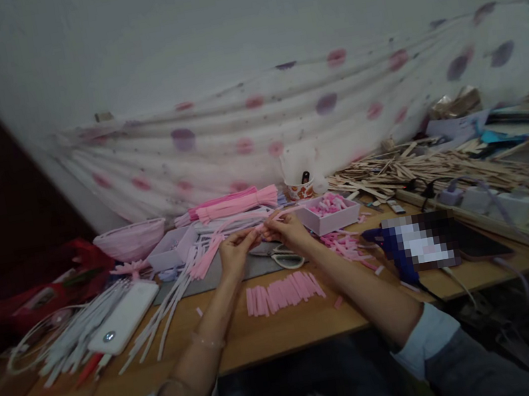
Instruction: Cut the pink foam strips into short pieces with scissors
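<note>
My left hand and my right hand meet above the middle of the table, fingers closed in a pinch. Between their fingertips is a thin pink strip, partly hidden by the fingers. Below my right hand lies a pair of scissors on a grey mat. Nearer to me, a row of short pink strips lies side by side on the table. Long pink strips and white strips spread out beside my left hand.
A white box holds short pink pieces, with more scattered in front. Bundled pink strips lie behind my hands. At the left are a white power bank and a pink bowl. Wooden sticks, cables and a phone occupy the right.
</note>
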Action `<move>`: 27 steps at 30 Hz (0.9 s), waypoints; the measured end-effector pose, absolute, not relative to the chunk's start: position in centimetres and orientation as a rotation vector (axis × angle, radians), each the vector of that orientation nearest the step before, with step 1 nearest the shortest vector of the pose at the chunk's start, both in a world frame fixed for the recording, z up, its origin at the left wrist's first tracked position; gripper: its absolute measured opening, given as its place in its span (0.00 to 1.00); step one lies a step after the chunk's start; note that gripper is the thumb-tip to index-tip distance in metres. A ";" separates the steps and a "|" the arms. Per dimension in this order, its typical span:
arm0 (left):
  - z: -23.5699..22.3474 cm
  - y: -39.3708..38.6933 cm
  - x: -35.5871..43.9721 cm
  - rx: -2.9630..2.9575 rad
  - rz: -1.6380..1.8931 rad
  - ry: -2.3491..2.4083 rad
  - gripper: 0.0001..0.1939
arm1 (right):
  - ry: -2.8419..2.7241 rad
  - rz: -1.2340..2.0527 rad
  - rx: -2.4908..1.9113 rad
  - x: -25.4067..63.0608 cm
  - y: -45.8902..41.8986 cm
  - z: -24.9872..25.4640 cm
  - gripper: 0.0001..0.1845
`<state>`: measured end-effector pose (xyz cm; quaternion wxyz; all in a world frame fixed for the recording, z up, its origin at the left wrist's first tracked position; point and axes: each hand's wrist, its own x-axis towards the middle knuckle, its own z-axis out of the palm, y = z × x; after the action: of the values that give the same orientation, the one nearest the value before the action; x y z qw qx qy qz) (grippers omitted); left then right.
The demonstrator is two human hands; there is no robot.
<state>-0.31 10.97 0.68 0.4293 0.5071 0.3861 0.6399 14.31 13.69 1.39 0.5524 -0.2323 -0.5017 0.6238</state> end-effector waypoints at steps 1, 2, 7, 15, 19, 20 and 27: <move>0.7 11.0 -0.3 1.200 1.594 0.924 0.19 | -1.187 1.476 -0.547 14.3 13.8 1.4 0.17; 0.7 11.1 -0.3 1.146 1.583 0.893 0.19 | -1.194 1.478 -0.549 14.4 13.8 1.3 0.17; 0.7 11.2 -0.4 1.007 1.549 0.808 0.17 | -1.191 1.455 -0.545 14.6 14.0 1.2 0.18; 1.1 10.8 -0.1 0.911 1.491 0.740 0.13 | -1.116 1.398 -0.516 14.8 13.9 1.6 0.15; 1.0 11.1 -0.7 0.879 1.497 0.759 0.10 | -1.098 1.369 -0.518 15.7 14.4 2.0 0.13; 0.9 11.3 -0.8 0.876 1.498 0.763 0.10 | -1.099 1.378 -0.518 15.9 14.5 2.1 0.13; 0.8 11.5 -0.9 0.895 1.447 0.753 0.08 | -1.060 1.418 -0.456 16.3 14.9 2.0 0.14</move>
<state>-0.89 11.51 0.76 0.5975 0.3857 0.3245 0.6236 16.30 14.90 2.04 0.6105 -0.1977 -0.4593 0.6142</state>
